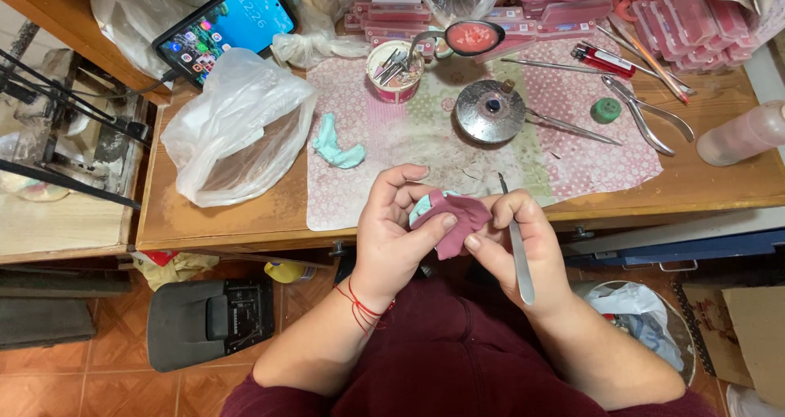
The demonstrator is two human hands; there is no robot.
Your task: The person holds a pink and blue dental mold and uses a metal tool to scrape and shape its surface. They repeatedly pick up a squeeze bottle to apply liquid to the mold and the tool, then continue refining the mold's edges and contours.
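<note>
The left hand point(392, 233) grips a pink wax sheet point(458, 221) (over a teal cast point(423, 207)) — the right hand point(511, 241), just beside, pinches it while clasping a metal spatula point(517, 249).

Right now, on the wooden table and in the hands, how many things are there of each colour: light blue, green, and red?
Light blue: 2, the loose light blue cast on the patterned mat and the light blue cast under pink wax between left hand and right hand, which also holds a thin metal tool.
Green: 1, small round green cap.
Red: 1, red lighter.
Total: 4.
</note>
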